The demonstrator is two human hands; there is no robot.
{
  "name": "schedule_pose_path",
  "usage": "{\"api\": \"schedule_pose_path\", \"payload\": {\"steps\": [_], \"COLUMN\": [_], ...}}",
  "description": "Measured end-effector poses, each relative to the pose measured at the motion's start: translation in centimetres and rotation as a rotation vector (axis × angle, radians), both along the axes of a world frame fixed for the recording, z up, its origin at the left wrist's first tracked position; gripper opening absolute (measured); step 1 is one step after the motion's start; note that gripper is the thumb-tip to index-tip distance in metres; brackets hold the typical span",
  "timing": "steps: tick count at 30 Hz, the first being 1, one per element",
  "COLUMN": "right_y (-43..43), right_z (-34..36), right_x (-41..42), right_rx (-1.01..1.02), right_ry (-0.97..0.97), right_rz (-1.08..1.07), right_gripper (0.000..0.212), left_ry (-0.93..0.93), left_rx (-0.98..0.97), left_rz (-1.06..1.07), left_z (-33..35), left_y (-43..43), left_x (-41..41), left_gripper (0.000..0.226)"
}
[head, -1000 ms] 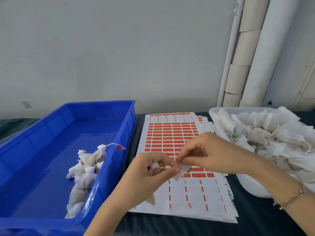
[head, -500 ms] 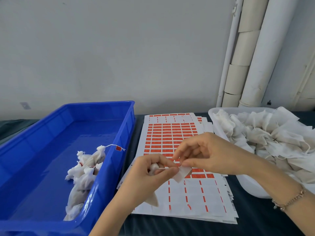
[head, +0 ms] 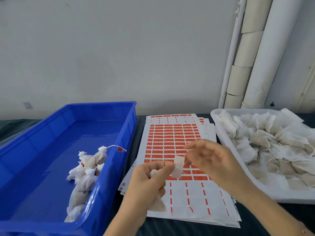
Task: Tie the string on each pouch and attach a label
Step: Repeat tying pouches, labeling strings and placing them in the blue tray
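Observation:
My left hand (head: 148, 183) grips a small white pouch (head: 156, 204), whose bottom hangs below the palm and whose gathered top shows between the fingers. A pale label (head: 178, 166) sticks out from the left fingertips, white side toward me. My right hand (head: 209, 159) hovers just right of the label, blurred, fingers spread, apparently off the label. Both hands are above a stack of sheets of red labels (head: 172, 138) lying on the dark table.
A blue bin (head: 117, 176) at the left holds several tied pouches (head: 85, 174), one with a red tag (head: 120, 149) over the rim. A white tray (head: 226, 143) at the right is heaped with untied pouches (head: 272, 143). Pipes (head: 252, 53) run up the wall behind.
My right hand has let go of the label and drawn slightly up and right, fingers opening. The label now stands out from my left fingertips. The pouch stays in my left hand.

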State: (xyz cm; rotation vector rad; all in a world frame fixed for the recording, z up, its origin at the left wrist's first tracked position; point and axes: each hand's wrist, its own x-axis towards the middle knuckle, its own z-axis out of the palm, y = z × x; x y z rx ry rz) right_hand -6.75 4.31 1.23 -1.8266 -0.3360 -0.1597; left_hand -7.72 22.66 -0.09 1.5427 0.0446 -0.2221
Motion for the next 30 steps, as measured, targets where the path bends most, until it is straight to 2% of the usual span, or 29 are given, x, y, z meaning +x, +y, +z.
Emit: {"api": "schedule_pose_path", "payload": {"steps": [4, 9, 14, 20, 24, 30], "right_y": [1.0, 1.1, 1.0, 0.9, 0.6, -0.1], "right_z": [-2.2, -2.6, -2.2, -2.6, -2.9, -2.6], "right_x": [-1.1, -1.2, -1.4, -1.4, -1.3, -0.9], "right_rx": [0.028, 0.231, 0.274, 0.271, 0.304, 0.195], "right_ry": [0.08, 0.169, 0.17, 0.146, 0.147, 0.157], "right_rz": [-0.042, -0.05, 0.038, 0.006, -0.088, -0.044], "right_gripper": [0.046, 0.03, 0.032, 0.035, 0.022, 0.026], "left_ry": [0.005, 0.048, 0.0, -0.011, 0.009, -0.01], "left_rx": [-0.11, -0.183, -0.138, -0.08, -0.082, -0.009], "left_rz": [0.038, -0.012, 0.044, 0.099, 0.069, -0.012], "left_z": [-0.4, -0.1, -0.4, -0.9, -1.0, -0.9], "left_y": [-0.8, -1.2, -1.4, -1.8, -1.7, -1.3], "left_x": [-0.5, -0.8, -0.6, -0.4, -0.5, -0.4], "left_gripper": [0.021, 0.026, 0.022, 0.02, 0.018, 0.017]}}
